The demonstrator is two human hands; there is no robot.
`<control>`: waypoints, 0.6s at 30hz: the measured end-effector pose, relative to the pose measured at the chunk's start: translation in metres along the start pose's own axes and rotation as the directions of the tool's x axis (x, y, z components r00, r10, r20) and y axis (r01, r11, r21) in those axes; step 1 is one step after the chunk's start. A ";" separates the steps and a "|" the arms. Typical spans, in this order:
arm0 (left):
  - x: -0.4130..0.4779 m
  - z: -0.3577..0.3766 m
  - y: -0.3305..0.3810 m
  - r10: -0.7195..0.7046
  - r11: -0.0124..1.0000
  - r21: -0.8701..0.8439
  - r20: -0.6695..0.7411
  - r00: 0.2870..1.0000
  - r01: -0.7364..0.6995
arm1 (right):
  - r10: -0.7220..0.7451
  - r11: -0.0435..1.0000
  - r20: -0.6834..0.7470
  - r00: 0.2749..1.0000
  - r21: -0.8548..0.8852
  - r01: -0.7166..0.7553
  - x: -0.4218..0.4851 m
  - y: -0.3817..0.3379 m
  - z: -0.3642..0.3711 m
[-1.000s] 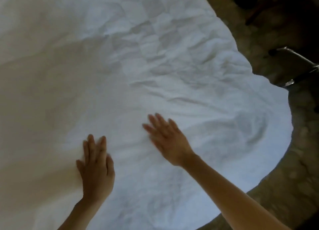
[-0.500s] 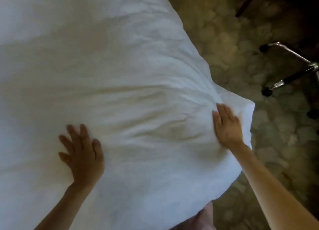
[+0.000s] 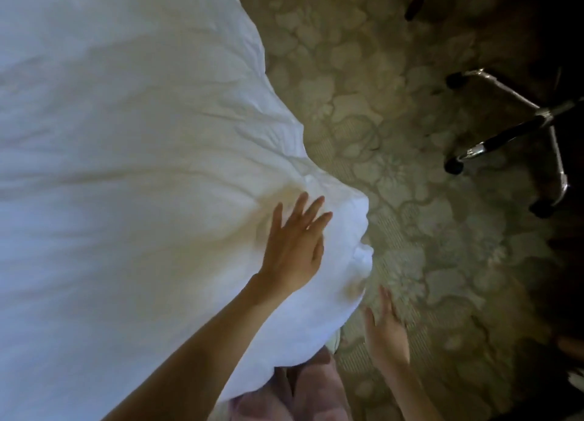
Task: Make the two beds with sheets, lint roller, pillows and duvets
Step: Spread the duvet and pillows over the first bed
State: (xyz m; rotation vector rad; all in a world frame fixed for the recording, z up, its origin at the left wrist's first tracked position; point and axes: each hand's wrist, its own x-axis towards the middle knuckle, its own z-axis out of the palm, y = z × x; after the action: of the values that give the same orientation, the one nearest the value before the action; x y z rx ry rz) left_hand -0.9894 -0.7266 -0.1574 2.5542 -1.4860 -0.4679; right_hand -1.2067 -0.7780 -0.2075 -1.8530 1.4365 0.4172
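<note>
Floral carpet point(image 3: 395, 136) lies right of the white duvet point(image 3: 126, 167). Left hand point(image 3: 294, 250) presses the duvet's corner, fingers straight and spread. Right hand point(image 3: 387, 335) hovers over the carpet just beside the duvet's edge, fingers extended, holding nothing.

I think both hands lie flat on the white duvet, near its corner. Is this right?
Not quite. In the head view only the left hand lies flat on the white duvet near its corner; the right hand is open beside it, over the patterned carpet.
</note>
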 end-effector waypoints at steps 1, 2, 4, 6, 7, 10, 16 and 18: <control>0.007 0.002 -0.004 -0.133 0.990 0.035 -0.094 0.987 0.137 | -0.167 0.983 -0.108 0.980 0.060 0.174 -0.005 -0.011 0.000; 0.012 0.006 -0.007 -0.244 0.967 0.054 -0.061 0.968 0.247 | -0.274 0.950 -0.176 0.945 0.101 0.294 -0.010 -0.021 0.005; 0.021 0.016 0.000 -0.194 0.977 0.151 0.338 0.921 0.151 | -0.351 0.926 -0.070 0.934 0.121 0.357 -0.015 -0.025 0.030; 0.020 0.020 0.023 0.070 0.997 -0.071 0.696 0.715 -0.029 | -0.230 0.972 0.219 0.948 0.009 0.234 -0.015 -0.001 0.066; 0.017 0.013 0.035 0.179 0.959 -0.276 0.760 0.625 0.060 | -0.086 0.994 0.325 0.942 -0.040 0.105 -0.015 0.011 0.074; 0.012 -0.011 0.041 0.145 0.683 -0.656 0.553 0.820 0.321 | 0.167 0.985 0.328 0.930 -0.087 -0.146 -0.012 0.007 0.051; 0.006 -0.045 -0.063 -0.585 0.809 -0.285 -0.306 0.751 0.514 | 0.097 0.992 0.144 0.985 -0.095 -0.083 0.011 -0.031 -0.011; 0.019 -0.049 -0.091 -0.790 0.613 -0.274 -0.209 0.577 0.741 | 0.099 0.990 0.188 0.977 -0.119 -0.077 0.022 -0.039 -0.017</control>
State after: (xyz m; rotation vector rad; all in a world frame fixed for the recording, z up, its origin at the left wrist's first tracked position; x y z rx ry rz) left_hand -0.8899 -0.6993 -0.1407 2.8438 -0.1323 -0.2191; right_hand -1.1662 -0.8021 -0.1965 -1.7849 1.3898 0.7144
